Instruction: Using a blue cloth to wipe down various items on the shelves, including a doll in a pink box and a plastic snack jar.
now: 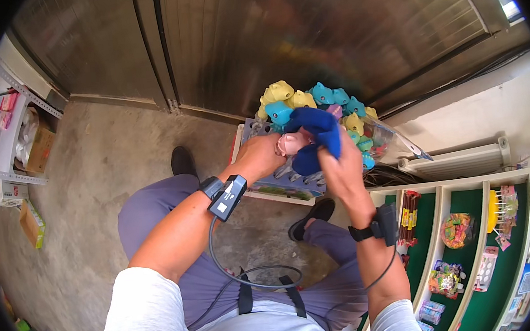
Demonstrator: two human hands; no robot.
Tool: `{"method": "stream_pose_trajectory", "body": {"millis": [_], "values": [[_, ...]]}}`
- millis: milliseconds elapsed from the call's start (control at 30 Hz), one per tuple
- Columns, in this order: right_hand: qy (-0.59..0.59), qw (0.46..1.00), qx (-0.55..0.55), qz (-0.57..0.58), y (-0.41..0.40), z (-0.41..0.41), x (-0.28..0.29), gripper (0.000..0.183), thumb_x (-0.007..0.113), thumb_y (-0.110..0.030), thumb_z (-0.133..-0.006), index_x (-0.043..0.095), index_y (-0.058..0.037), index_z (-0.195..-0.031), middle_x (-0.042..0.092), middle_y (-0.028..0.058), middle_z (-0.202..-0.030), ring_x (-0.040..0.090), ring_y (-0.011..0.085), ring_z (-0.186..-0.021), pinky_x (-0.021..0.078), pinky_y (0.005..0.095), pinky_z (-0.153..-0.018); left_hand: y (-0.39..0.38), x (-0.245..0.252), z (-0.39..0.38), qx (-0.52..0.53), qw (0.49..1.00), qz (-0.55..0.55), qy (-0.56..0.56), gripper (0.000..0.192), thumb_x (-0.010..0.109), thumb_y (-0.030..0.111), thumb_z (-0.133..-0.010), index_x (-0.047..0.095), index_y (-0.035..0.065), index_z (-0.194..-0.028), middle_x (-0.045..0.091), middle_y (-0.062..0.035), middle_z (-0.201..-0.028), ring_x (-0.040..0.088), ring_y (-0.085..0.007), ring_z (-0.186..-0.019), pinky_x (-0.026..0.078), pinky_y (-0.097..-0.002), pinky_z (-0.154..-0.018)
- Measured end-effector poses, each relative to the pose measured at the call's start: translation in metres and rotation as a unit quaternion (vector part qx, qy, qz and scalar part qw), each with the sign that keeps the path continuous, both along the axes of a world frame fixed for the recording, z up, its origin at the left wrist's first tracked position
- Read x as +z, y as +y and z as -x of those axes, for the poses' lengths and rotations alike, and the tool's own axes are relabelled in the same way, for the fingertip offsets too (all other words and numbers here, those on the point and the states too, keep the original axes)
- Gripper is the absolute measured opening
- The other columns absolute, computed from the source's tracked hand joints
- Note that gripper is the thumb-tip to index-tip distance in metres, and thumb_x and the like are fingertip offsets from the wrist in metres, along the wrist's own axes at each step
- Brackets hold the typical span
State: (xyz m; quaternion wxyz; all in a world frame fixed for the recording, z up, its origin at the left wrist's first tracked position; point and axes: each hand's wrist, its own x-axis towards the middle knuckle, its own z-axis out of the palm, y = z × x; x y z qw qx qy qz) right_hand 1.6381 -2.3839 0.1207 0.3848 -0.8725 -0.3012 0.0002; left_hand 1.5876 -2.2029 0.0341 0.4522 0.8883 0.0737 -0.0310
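My left hand (262, 154) grips a pink animal-shaped plastic toy (290, 143), whose lower part is hidden. In my right hand (346, 165) is a dark blue cloth (314, 130), bunched against the toy's right side. Both hands are above a lavender display box (290, 188) with rows of holes along its top. Several similar toys stand crowded at its far side, among them a yellow one (279, 90), a turquoise one (279, 112) and a pale yellow one (353, 123). Clear plastic wrap (392, 137) sticks out at the right.
A brown metal-framed door (282, 36) rises behind the box. To the right are a white radiator (458, 158) and green-lined shelves (469, 228) with packaged sweets. A metal rack (8, 174) with cartons stands at left. A cable (213, 250) loops from my left wrist.
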Motion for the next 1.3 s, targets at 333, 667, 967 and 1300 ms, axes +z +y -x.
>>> {"method": "stream_pose_trajectory", "body": {"millis": [333,667,967,1300], "values": [[-0.242,0.92,0.094,0.294,-0.025,0.032,-0.023,0.073,0.07,-0.021,-0.071,0.054,-0.0022,-0.14,0.048,0.0177,-0.149,0.043,0.0377,-0.139,0.0246,0.059,-0.118,0.002,-0.004,-0.001,0.004,1.0,-0.025,0.017,0.037,0.074,0.033,-0.08,0.069,0.0075,-0.107,0.072,-0.0224,-0.094,0.069,-0.0417,-0.093,0.054,-0.0486,-0.08],[0.228,0.905,-0.169,-0.316,-0.028,0.018,0.03,0.031,0.059,-0.019,-0.093,0.066,-0.0009,-0.117,0.067,0.0043,-0.106,0.06,0.013,-0.095,0.0474,0.0291,-0.086,0.008,-0.006,0.007,-0.024,0.999,0.021,-0.004,0.034,0.069,0.03,-0.082,0.068,0.0079,-0.108,0.072,-0.022,-0.101,0.067,-0.0427,-0.098,0.052,-0.0496,-0.085],[-0.215,0.955,0.096,0.177,-0.004,0.057,-0.028,0.069,0.069,-0.012,-0.073,0.053,-0.0013,-0.139,0.056,0.0225,-0.14,0.053,0.0412,-0.13,0.0385,0.0487,-0.111,0.011,-0.021,-0.001,-0.048,0.999,-0.02,-0.004,0.034,0.068,0.033,-0.087,0.068,0.0073,-0.109,0.071,-0.0232,-0.103,0.067,-0.0434,-0.099,0.053,-0.0478,-0.085],[0.544,0.687,-0.237,-0.42,-0.123,0.126,-0.057,0.039,0.061,-0.018,-0.092,0.058,0.0009,-0.125,0.067,0.0126,-0.115,0.065,0.0233,-0.107,0.0493,0.0386,-0.1,0.013,-0.011,-0.021,-0.107,0.99,0.083,0.036,0.059,0.08,0.024,-0.078,0.058,0.0045,-0.129,0.071,-0.0172,-0.117,0.068,-0.0322,-0.108,0.052,-0.0392,-0.091]]}}
